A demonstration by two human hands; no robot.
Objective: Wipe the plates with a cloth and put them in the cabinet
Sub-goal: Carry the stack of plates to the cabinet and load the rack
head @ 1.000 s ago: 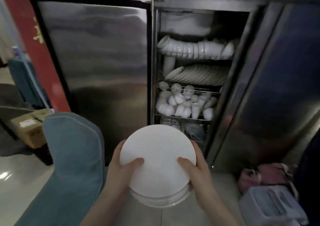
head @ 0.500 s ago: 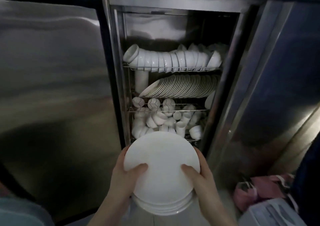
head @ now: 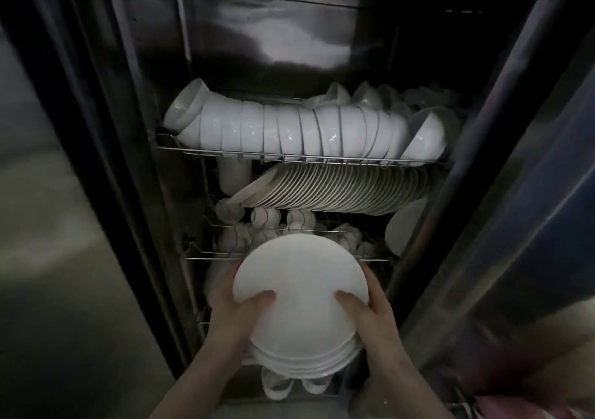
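Between my two hands I am holding a stack of white plates [head: 299,290]. My left hand [head: 231,319] is gripping the left edge and my right hand [head: 370,322] is gripping the right edge. Both thumbs [head: 260,299] are pressing down on the top plate, and the other fingers are wrapping round the rims, so both hands are squeezing the stack. It is hanging in the air, right in front of the open steel cabinet [head: 154,96], and not yet resting on any rack.

Just past my grip, small white cups [head: 267,217] are lying on a wire rack [head: 209,257]. Higher above my grip, a long row of plates [head: 338,190] is standing on edge. Above that, a row of white bowls [head: 289,132] is lying on its side. Right under my grip, more cups [head: 277,383] are peeking out.

I am guessing the wiping is done for these plates, since they are looking clean and I am seeing no cloth near my hands. The carrying is nearly over. What is left, I am thinking, is finding a free spot, sliding the stack in and letting go. The racks are looking very full, so a gap may be hard to find. Whether more plates are waiting somewhere else, I cannot tell.
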